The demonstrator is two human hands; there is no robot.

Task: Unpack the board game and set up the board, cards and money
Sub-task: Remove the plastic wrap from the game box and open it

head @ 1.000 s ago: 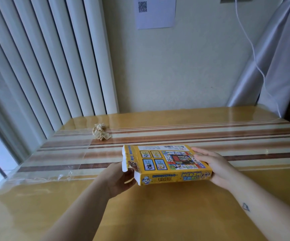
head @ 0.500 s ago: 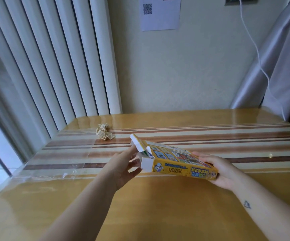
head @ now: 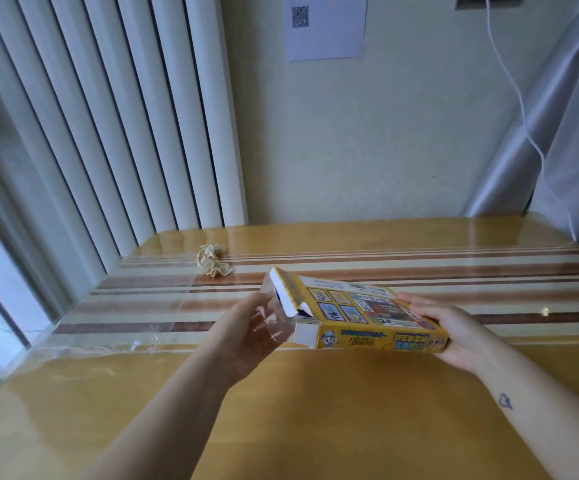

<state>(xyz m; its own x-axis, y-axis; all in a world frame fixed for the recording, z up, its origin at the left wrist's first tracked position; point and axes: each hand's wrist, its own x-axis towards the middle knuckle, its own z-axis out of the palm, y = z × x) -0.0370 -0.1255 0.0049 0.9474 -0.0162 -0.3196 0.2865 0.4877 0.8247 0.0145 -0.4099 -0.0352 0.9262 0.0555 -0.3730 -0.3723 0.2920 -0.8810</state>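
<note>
While the right hand (head: 454, 330) has its fingers (head: 416, 301) wrapped round the right end of the yellow game box (head: 367, 320), holding it just above the tabletop (head: 316, 410) with the open left end tipped up, the left hand (head: 243, 337) is right at that open end. Its fingers curl around a bit of clear plastic (head: 277, 317) poking out of the box, with the white flap (head: 284, 294) sitting just above them.

Only sign you can really make out is a black QR code (head: 300, 16), printed near the top left of the white paper sheet (head: 329, 36) up on the wall (head: 367, 133). Your flat yellow cardboard game box (head: 367, 320) has blue and black lettering along its side, but it's too blurry to read.
</note>
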